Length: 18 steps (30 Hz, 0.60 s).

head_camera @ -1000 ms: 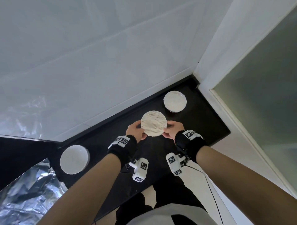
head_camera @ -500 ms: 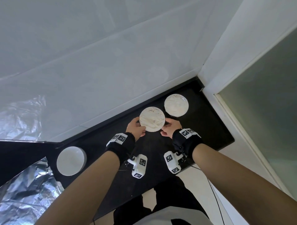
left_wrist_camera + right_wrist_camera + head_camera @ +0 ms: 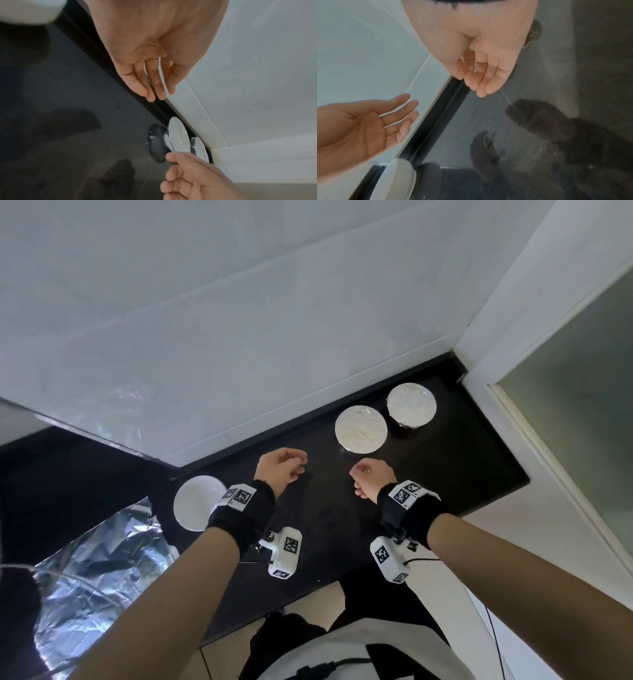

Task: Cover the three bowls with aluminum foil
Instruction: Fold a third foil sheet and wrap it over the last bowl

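Note:
Two foil-covered bowls stand side by side at the back right of the black counter (image 3: pixel 445 474): the nearer one (image 3: pixel 361 429) (image 3: pixel 177 136) and the farther one (image 3: pixel 411 405) (image 3: pixel 199 149). A bare white bowl (image 3: pixel 193 501) (image 3: pixel 397 180) sits at the left, partly behind my left wrist. My left hand (image 3: pixel 286 465) (image 3: pixel 154 86) hovers over the counter with relaxed fingers and holds nothing. My right hand (image 3: pixel 366 477) (image 3: pixel 477 83) is also empty and loose, just in front of the nearer covered bowl. A crumpled foil sheet (image 3: pixel 96 577) lies at the lower left.
A white wall (image 3: pixel 274 320) runs along the back of the counter and a white door frame (image 3: pixel 548 337) closes it off at the right. The glossy counter top reflects my hands. A cable (image 3: pixel 493 638) hangs from the right wrist camera.
Both hands have let go of the foil-covered bowl, which now stands next to the other covered one, and have drawn back towards me, empty.

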Each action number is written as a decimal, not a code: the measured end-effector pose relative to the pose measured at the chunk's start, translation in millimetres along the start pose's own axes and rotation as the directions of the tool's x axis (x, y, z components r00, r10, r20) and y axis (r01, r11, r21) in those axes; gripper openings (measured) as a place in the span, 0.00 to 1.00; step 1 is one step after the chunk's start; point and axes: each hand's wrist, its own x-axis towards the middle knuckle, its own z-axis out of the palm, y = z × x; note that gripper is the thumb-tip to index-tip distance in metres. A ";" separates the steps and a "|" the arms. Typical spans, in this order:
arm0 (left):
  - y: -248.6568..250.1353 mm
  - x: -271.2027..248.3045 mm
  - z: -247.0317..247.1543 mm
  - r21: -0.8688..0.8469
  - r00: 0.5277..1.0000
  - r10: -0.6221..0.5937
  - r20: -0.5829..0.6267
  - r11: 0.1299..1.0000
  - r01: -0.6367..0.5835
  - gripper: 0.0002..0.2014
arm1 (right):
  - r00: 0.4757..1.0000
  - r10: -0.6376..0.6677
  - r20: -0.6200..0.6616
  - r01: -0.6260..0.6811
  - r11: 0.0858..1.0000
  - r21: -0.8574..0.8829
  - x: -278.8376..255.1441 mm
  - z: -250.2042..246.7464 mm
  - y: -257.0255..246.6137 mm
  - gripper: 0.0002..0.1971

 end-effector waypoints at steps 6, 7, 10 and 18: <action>2.0 -4.8 -32.0 0.018 0.996 0.057 -0.068 0.998 -0.056 0.13 | 0.967 -0.221 0.124 0.236 0.964 -0.120 -2.6 12.9 -28.5 0.07; 0.2 -6.6 -35.6 0.024 0.995 0.060 -0.075 0.998 -0.058 0.13 | 0.956 -0.250 0.151 0.273 0.949 -0.157 -3.7 15.9 -30.1 0.06; -10.1 -15.6 -51.5 0.062 0.989 0.061 -0.133 0.997 -0.054 0.13 | 0.911 -0.340 0.232 0.392 0.889 -0.238 -8.1 28.6 -35.2 0.06; -42.0 -26.3 -86.2 0.579 0.980 0.065 -0.187 0.814 0.057 0.07 | 0.836 -0.447 0.319 0.542 0.764 -0.351 -13.5 43.6 -43.1 0.05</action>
